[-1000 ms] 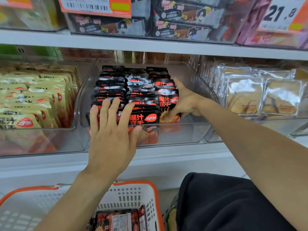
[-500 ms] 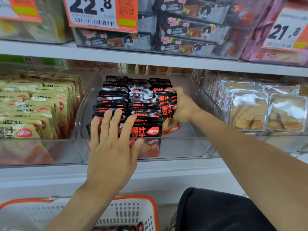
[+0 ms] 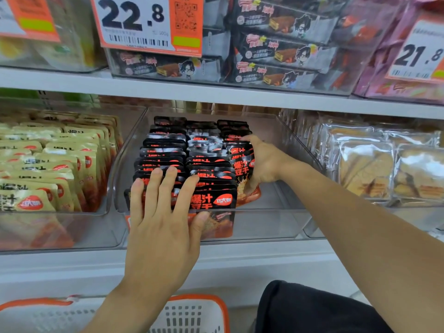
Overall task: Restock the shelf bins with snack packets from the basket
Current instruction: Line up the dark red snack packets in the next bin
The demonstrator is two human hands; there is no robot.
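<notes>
Barely shifted: my left hand (image 3: 163, 212), fingers spread, still pressed the black packets (image 3: 187, 162) back; right hand (image 3: 262, 164) gripped the right row. Bin (image 3: 283, 222) partly filled, basket (image 3: 192, 313) unfinished.

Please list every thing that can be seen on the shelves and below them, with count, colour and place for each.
black snack packets: three rows, exact count unclear, black with red print, in the middle clear bin
middle clear bin: one, transparent, lower shelf, centre
yellow snack packets: many, beige-yellow, bin at the left
biscuit packets: several, clear wrap over pale brown, bin at the right
dark bar packets: several, black-grey, upper shelf
price tag 22.8: one, white and orange, upper shelf front
price tag 21.8: one, white and orange, upper right
basket: one, white with orange rim, below the shelf
left hand: flat on the front left row
right hand: against the right row
</notes>
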